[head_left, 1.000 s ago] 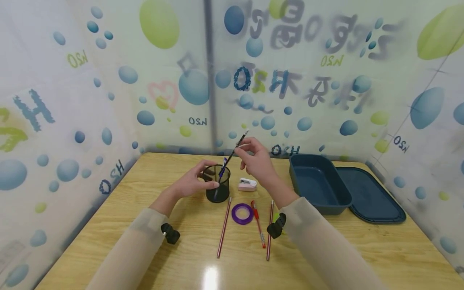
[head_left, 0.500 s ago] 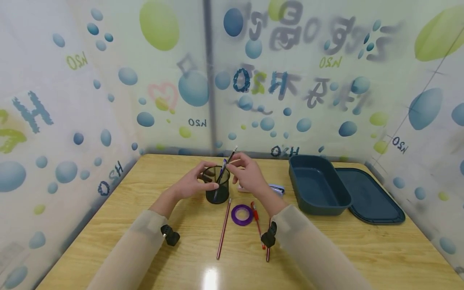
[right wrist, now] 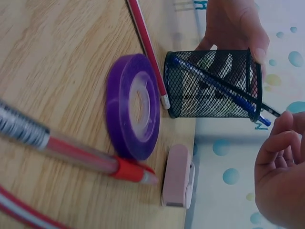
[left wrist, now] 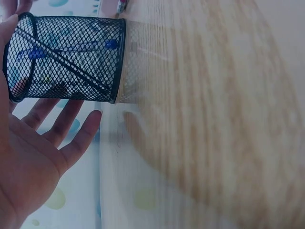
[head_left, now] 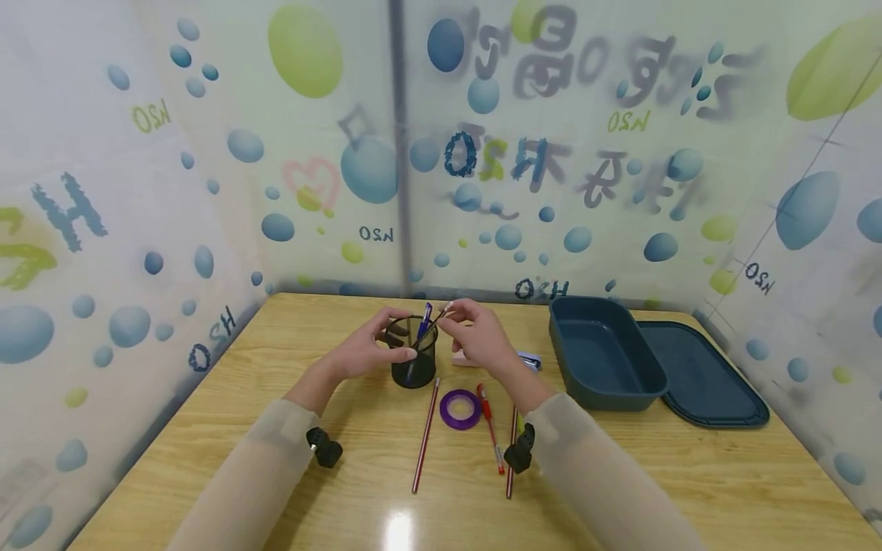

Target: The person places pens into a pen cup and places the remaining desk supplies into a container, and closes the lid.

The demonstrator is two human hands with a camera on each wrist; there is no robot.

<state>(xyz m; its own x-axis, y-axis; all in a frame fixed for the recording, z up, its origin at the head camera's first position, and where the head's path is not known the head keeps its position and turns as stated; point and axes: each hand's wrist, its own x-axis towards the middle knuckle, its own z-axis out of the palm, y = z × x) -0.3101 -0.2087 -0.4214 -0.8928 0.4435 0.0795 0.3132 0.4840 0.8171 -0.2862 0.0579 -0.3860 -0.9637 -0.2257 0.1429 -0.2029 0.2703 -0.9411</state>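
A black mesh pen cup (head_left: 413, 372) stands upright on the table. My left hand (head_left: 361, 348) holds it near the rim; in the left wrist view some fingers stretch along its side, apart from the mesh. Leaning inside the cup are a blue pen (right wrist: 242, 105) and a dark pencil (right wrist: 270, 110). My right hand (head_left: 484, 338) pinches the pencil's upper end just above the rim, while its lower part is down in the cup, seen through the mesh in the left wrist view.
Near the cup lie a purple tape roll (head_left: 445, 410), a red pen (head_left: 488, 412), a striped pencil (head_left: 425, 444), another pencil (head_left: 510, 478) and a small pink stapler (right wrist: 176, 176). A pale blue object (head_left: 530, 360) shows behind my right wrist. At right are a dark blue box (head_left: 613, 398) and its lid (head_left: 717, 379).
My right hand has come down toward the cup, lowering the pencil from well above the rim until only its top end sticks out. My left hand has stayed on the cup.
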